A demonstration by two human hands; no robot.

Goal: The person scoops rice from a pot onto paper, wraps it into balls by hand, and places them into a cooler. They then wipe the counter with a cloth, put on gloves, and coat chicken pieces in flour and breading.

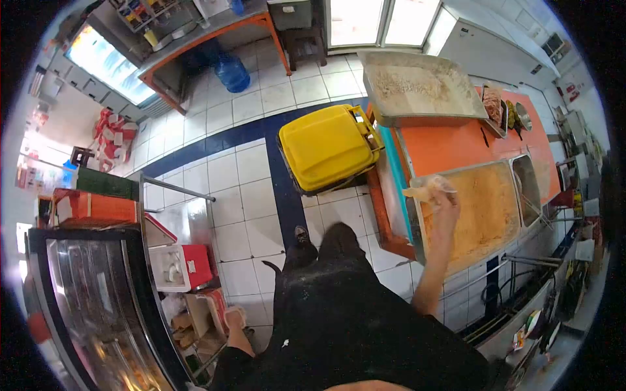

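My right hand (446, 212) is closed on a pale, crumpled, translucent thing (438, 187), perhaps a plastic bag or glove. It is held above the left edge of a large metal tray (486, 215) with a tan, crumbly layer in it. Low on the left, my left hand (235, 318) hangs beside a shelf with boxes, near a red and white box (214, 306). Its fingers are too small and blurred to make out.
A yellow-lidded bin (329, 148) stands left of the orange table (437, 150). Another floury tray (424, 88) lies at the table's far end, near a tray of raw meat (493, 107). A glass display case (91, 306) is at left; a blue water jug (232, 73) stands on the floor.
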